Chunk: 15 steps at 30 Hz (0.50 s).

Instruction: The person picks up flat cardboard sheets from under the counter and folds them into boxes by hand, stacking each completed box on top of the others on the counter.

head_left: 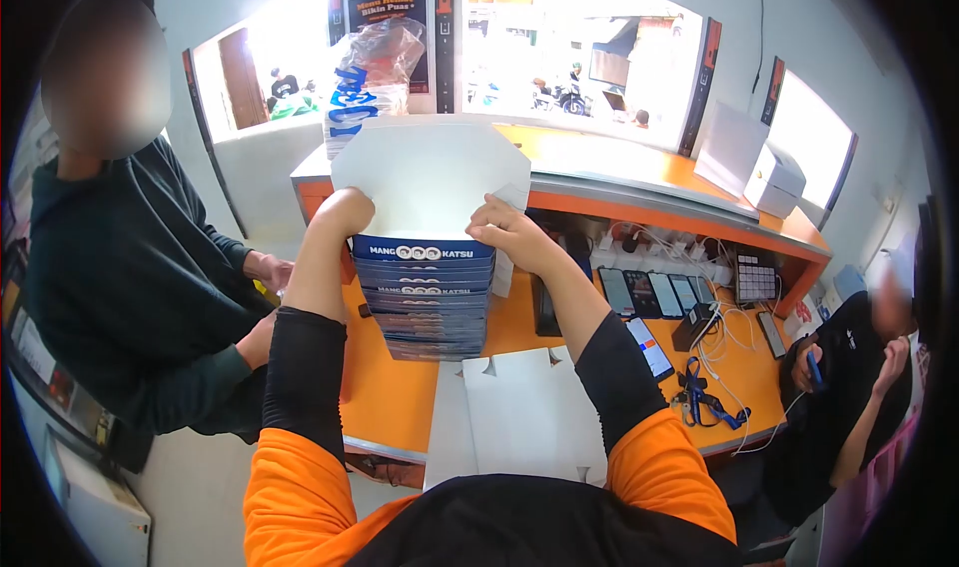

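Near the left edge of the orange counter [400, 397], a tall stack of folded boxes [430, 302] is standing, its blue printed edges facing the camera. Both of the person's hands are working at the top of it, holding a flat white box blank [430, 172] upright. The left hand [342, 213] is gripping the blank's lower left edge with fingers curled shut around it. The right hand [507, 230] is pinching the lower right edge, fingers together on the card. The blank is smooth, matte cardboard with clipped corners.

Behind the blank, a crinkled clear plastic bag [375, 72] with blue lettering is rising above it, partly hidden. More flat white card sheets [519, 412] are lying at the counter's near edge, just in front of the stack. To the right of the stack, a row of dark phones [649, 294] is lying flat, with white cables [744, 327] trailing among them and a blue lanyard [704, 397] nearby. A white box [774, 182] is sitting on the raised far shelf toward the right corner.

A person in a dark green top [120, 267] is standing just beside the counter's left edge. Another person in black [849, 387] is sitting at the right end, holding a blue object I cannot make out.
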### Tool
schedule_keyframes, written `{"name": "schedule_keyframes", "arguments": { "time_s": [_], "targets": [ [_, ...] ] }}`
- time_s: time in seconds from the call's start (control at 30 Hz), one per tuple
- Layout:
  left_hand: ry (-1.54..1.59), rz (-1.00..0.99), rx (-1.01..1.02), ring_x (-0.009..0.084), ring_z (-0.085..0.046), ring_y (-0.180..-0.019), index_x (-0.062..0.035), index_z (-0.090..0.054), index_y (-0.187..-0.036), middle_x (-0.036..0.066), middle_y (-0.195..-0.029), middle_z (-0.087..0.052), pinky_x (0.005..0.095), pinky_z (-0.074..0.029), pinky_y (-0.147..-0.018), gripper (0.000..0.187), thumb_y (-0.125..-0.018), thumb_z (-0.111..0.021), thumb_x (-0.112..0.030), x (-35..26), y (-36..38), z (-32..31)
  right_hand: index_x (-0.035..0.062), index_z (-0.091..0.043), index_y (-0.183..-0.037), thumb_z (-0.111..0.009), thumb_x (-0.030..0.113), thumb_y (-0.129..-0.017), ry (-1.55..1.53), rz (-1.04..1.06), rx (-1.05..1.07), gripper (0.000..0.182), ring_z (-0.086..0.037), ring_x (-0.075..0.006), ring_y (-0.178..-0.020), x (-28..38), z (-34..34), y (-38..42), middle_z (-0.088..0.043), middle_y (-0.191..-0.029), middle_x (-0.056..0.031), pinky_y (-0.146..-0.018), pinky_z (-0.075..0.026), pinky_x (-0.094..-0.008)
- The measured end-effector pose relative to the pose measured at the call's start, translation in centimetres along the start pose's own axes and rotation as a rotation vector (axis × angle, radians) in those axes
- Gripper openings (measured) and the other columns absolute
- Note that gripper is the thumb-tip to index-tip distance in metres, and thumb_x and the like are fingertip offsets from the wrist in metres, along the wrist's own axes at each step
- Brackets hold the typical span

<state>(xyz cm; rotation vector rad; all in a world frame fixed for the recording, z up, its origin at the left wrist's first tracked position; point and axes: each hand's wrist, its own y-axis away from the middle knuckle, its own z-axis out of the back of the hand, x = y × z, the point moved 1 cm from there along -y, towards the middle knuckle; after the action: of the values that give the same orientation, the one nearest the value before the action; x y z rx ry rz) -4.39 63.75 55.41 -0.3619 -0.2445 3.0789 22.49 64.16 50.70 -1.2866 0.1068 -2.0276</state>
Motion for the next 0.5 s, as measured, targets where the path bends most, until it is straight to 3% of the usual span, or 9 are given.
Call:
{"name": "schedule_keyframes", "arguments": {
  "time_s": [0.03, 0.13, 0.2, 0.27, 0.37, 0.47, 0.5],
  "targets": [
    [0.137, 0.027, -0.045, 0.021, -0.059, -0.066, 0.0004, -0.064, -0.088, 0.01, -0.074, -0.063, 0.0322, -0.046, -0.056, 0.031, -0.081, -0.053, -0.028, 0.4, 0.5, 0.1, 0.0032, -0.06, -0.097, -0.058, 0.029, -0.081, -0.065, 0.006, -0.032, 0.031, -0.034, -0.0275, -0.122, 0.4, 0.0, 0.2, -0.054, -0.111, -0.0105, -0.1, -0.027, -0.0348],
    [0.861, 0.285, -0.446, 0.0205, -0.061, -0.067, 0.0006, -0.065, -0.09, 0.011, -0.072, -0.064, 0.0321, -0.046, -0.061, 0.032, -0.085, -0.051, -0.028, 1.2, 3.0, -0.4, 0.0028, -0.057, -0.105, -0.059, 0.028, -0.081, -0.117, 0.094, -0.26, 0.035, -0.042, -0.0232, -0.114, -0.2, 1.0, 1.4, -0.052, -0.113, -0.0104, -0.096, -0.032, -0.0319],
    [1.075, 0.201, -0.645, 0.0137, -0.057, -0.077, -0.0023, -0.063, -0.099, 0.006, -0.081, -0.061, 0.0287, -0.044, -0.068, 0.032, -0.087, -0.051, -0.03, 0.9, 5.8, -1.9, 0.0019, -0.054, -0.109, -0.06, 0.027, -0.08, -0.15, 0.087, -0.36, 0.038, -0.046, -0.0211, -0.109, -0.9, 1.9, 4.2, -0.052, -0.113, -0.0108, -0.093, -0.035, -0.0309],
    [0.988, -0.132, -0.936, 0.0177, -0.053, -0.095, -0.0047, -0.059, -0.108, 0.012, -0.103, -0.055, 0.0304, -0.042, -0.079, 0.031, -0.085, -0.054, -0.025, 1.4, 7.1, -5.1, 0.0005, -0.052, -0.111, -0.062, 0.025, -0.08, -0.144, -0.054, -0.35, 0.041, -0.048, -0.0206, -0.106, -1.8, 2.1, 9.0, -0.052, -0.112, -0.0118, -0.09, -0.038, -0.031],
    [0.602, -0.346, -0.971, 0.0238, -0.046, -0.104, -0.0051, -0.055, -0.109, 0.015, -0.117, -0.044, 0.0336, -0.039, -0.085, 0.035, -0.08, -0.06, -0.024, -1.2, 10.0, -6.8, -0.0021, -0.053, -0.113, -0.065, 0.032, -0.077, 0.011, -0.419, -0.213, 0.051, -0.051, -0.0256, -0.106, -6.5, 1.6, 17.5, -0.052, -0.114, -0.0168, -0.09, -0.04, -0.0325],
    [0.531, -0.338, -0.878, 0.0283, -0.044, -0.107, -0.006, -0.053, -0.103, 0.015, -0.119, -0.042, 0.0361, -0.039, -0.086, 0.036, -0.074, -0.065, -0.023, -3.1, 10.9, -6.9, -0.0013, -0.054, -0.113, -0.065, 0.048, -0.07, 0.513, -0.813, 0.036, 0.067, -0.05, -0.0334, -0.108, -9.0, 1.9, 25.9, -0.053, -0.115, -0.0212, -0.092, -0.039, -0.0367],
    [0.606, -0.292, -0.821, 0.0282, -0.04, -0.112, -0.0052, -0.049, -0.099, 0.015, -0.122, -0.04, 0.0345, -0.034, -0.092, 0.03, -0.075, -0.063, -0.016, -3.4, 11.0, -6.8, -0.0019, -0.053, -0.114, -0.066, 0.049, -0.068, 0.557, -0.929, 0.031, 0.069, -0.048, -0.0338, -0.11, -9.5, 2.2, 28.2, -0.051, -0.117, -0.0223, -0.093, -0.038, -0.0372]
  ]
}}
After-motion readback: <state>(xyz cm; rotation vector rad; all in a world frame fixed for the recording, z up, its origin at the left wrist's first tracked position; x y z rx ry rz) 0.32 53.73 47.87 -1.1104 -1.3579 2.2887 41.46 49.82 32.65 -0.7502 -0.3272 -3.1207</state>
